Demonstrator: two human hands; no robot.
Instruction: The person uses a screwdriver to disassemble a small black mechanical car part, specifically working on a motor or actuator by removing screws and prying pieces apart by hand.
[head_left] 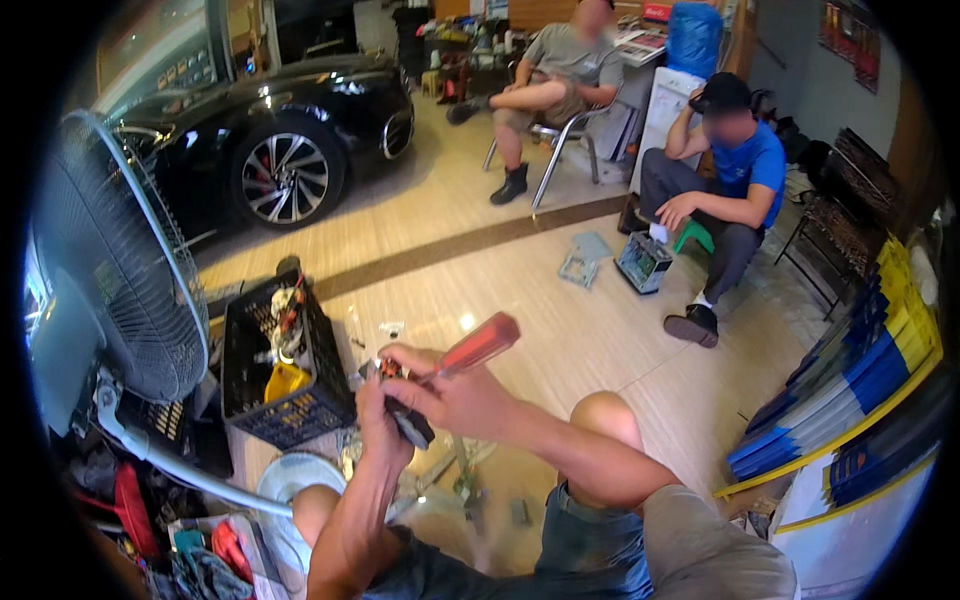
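I see my right hand [470, 400] clenched around a screwdriver with a translucent red handle [478, 346]; the handle sticks up and away from the hand toward the upper right, and its tip end points down into the small part at my left hand. My left hand [378, 412] is wrapped around a small dark part [410, 425], which sits between the two hands and touches both. I cannot make out what the part is; some red and metal bits show at its top, just above the left thumb.

Just left of the left hand stands a black plastic crate [262, 400] on the floor, with a yellow item [285, 380] and loose tools inside. Below the hands, between my knees, blurred metal pieces [470, 480] lie on the tiled floor [560, 340]. Further left of the crate is a standing fan [120, 280] with its wire grille.

Well beyond the hands, up and to the right, a person in a blue shirt [735, 170] sits low beside a small open box [643, 262]. Farther back another person [555, 75] sits on a chair, and a black car [270, 130] is parked far up and left.
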